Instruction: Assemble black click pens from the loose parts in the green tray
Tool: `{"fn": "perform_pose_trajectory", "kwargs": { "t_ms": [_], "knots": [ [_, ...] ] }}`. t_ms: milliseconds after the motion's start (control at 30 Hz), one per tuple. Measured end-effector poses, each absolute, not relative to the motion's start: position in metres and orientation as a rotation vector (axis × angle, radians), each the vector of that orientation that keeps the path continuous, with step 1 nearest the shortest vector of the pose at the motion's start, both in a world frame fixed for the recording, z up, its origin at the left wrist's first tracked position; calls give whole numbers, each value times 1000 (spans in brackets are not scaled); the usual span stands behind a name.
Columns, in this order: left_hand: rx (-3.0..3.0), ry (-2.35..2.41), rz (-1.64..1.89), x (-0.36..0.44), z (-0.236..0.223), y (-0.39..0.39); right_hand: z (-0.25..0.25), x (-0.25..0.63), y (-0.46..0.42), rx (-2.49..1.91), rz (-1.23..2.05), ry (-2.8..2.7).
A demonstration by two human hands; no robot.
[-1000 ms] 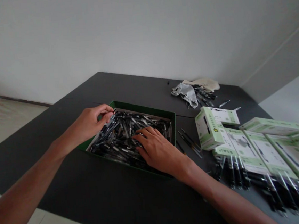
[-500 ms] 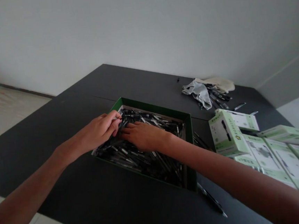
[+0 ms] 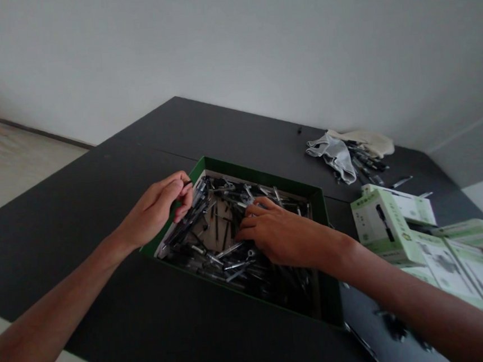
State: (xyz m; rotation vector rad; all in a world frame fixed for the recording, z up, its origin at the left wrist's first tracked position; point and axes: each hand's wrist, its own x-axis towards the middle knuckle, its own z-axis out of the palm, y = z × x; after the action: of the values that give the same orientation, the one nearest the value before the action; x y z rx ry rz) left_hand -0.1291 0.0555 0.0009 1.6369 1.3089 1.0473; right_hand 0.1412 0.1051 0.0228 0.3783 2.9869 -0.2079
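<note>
A green box (image 3: 262, 174) sits on the dark table (image 3: 99, 199) and holds several black and silver pens (image 3: 213, 245). My left hand (image 3: 159, 208) hovers over the box's near-left corner with fingers curled round a bunch of pens. My right hand (image 3: 282, 234) lies inside the box on the pile, fingers bent and closed over pens. A bare patch of the box's pale floor (image 3: 224, 227) shows between the two hands.
Pale green product cartons (image 3: 386, 222) lie stacked at the right. A grey and cream cloth (image 3: 340, 152) with loose pens lies near the wall. More pens (image 3: 366, 347) lie on the table at the lower right. The table's left edge drops to the floor.
My hands have drawn apart within the box, the right sweeping pens toward the right side. A bare patch of the box floor now shows. The view has shifted left.
</note>
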Motion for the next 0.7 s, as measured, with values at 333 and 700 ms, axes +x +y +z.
{"fn": "perform_pose_trajectory", "kwargs": {
  "t_ms": [333,700],
  "knots": [
    [1697,1291,986,-133,-2,51,29,143,120,389,-334,3068],
    [1695,1271,991,-133,-2,50,10,88,150,631,240,3056]
  ]
}}
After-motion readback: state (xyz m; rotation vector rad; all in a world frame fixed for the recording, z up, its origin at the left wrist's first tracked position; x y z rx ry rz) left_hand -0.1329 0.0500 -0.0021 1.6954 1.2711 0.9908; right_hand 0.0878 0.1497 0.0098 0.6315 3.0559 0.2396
